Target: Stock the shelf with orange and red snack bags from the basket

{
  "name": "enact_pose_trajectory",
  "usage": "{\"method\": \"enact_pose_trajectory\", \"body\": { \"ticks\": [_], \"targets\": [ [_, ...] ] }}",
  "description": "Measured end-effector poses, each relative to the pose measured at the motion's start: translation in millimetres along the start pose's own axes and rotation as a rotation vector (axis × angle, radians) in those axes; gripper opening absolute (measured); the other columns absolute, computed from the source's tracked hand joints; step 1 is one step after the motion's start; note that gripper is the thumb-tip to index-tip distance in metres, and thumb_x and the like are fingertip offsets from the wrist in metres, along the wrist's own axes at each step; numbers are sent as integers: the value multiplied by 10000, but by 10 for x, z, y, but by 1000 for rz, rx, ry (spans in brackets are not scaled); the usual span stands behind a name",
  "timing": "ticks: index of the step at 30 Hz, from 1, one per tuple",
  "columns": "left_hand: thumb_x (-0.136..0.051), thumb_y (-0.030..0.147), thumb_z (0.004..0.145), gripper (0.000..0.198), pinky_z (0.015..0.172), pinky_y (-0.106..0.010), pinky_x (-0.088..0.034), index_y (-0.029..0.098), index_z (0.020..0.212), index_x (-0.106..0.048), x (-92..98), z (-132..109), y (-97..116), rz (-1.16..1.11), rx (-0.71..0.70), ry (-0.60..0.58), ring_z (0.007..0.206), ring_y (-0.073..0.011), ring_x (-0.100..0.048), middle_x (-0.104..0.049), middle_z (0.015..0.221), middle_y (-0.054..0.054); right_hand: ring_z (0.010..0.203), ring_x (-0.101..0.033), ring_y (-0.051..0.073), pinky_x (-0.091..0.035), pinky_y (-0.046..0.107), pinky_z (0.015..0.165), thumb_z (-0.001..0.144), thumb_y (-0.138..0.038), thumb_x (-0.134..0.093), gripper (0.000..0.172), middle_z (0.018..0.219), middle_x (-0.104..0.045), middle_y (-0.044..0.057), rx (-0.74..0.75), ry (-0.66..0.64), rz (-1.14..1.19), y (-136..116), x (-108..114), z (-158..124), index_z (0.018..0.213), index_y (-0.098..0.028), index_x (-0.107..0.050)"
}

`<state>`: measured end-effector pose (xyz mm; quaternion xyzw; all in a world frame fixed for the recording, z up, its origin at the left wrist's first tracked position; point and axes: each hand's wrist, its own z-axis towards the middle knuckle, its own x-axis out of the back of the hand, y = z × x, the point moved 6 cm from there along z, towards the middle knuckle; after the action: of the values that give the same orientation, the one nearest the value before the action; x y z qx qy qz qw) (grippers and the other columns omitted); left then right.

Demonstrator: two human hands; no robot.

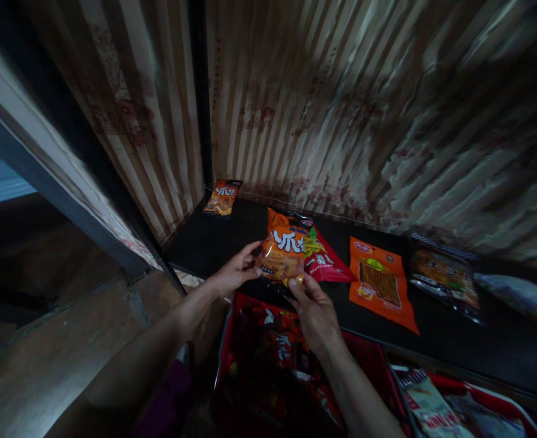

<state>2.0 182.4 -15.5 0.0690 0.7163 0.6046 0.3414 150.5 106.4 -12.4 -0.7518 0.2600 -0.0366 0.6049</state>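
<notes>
An orange snack bag (283, 249) with white lettering is held up between my two hands, just above the front part of a black shelf (245, 228). My left hand (238, 267) grips its left edge with thumb and fingers. At the lower right corner, my right hand (314, 307) pinches the same bag. Partly hidden behind it lies a red snack bag (330, 264) with a green picture. A smaller orange snack bag (223, 199) of like design leans in the shelf's back left corner.
A flat orange packet (380, 280), a dark clear-edged packet (444, 277) and a pale packet (519, 295) lie along the shelf to the right. Below stand a red basket (226, 353) of orange packets and another red-and-white basket (501, 395). A patterned curtain (341, 121) hangs behind; a metal post (200, 91) marks the corner.
</notes>
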Motion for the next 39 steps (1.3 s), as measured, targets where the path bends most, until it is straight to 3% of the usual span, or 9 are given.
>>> {"method": "enact_pose_trajectory", "body": {
  "ticks": [7, 12, 18, 23, 30, 39],
  "targets": [
    [-726, 285, 705, 690, 914, -307, -392, 216, 1335, -452, 122, -20, 201, 20, -101, 97, 979, -187, -567, -643, 993, -39, 847, -655, 195, -539, 330, 712, 525, -379, -827, 449, 896, -716, 9, 20, -7, 48, -10, -256, 95, 925, -241, -677],
    [-681, 193, 720, 599, 959, -318, -381, 215, 1294, -507, 181, 0, 252, 50, -132, 145, 1066, -204, -556, -637, 1118, -57, 902, -650, 205, -539, 358, 756, 548, -374, -816, 436, 918, -716, 7, 22, -27, 38, 65, -322, 149, 938, -252, -666],
    [-538, 23, 699, 552, 1007, -352, -378, 223, 1212, -580, 328, 13, 225, 58, -134, 341, 1096, -196, -564, -654, 1138, -35, 898, -651, 222, -517, 374, 784, 593, -446, -768, 447, 954, -716, 29, 8, -54, -106, 116, -469, 250, 965, -219, -668],
    [-496, 2, 691, 538, 1002, -345, -392, 218, 1171, -606, 662, 28, 379, 117, -233, 516, 1065, -177, -574, -650, 1132, -23, 887, -641, 217, -497, 332, 733, 571, -441, -769, 455, 956, -714, 40, 46, -91, -129, 133, -838, 455, 945, -202, -671],
    [-547, 124, 773, 380, 1053, -344, -325, 247, 1123, -632, 1234, -10, 599, 423, -363, 749, 1120, -173, -520, -596, 1154, -28, 827, -635, 209, -475, 304, 680, 609, -437, -678, 408, 916, -707, 49, 158, -130, -197, 270, -1473, 877, 925, -180, -643],
    [-583, 100, 725, 522, 1063, -367, -319, 259, 1222, -567, 1550, 16, 619, 535, -367, 792, 1220, -217, -456, -515, 1289, -48, 800, -633, 195, -470, 304, 746, 664, -409, -616, 317, 877, -703, 34, 234, -133, -361, 391, -1864, 1187, 905, -204, -630]
  ]
}}
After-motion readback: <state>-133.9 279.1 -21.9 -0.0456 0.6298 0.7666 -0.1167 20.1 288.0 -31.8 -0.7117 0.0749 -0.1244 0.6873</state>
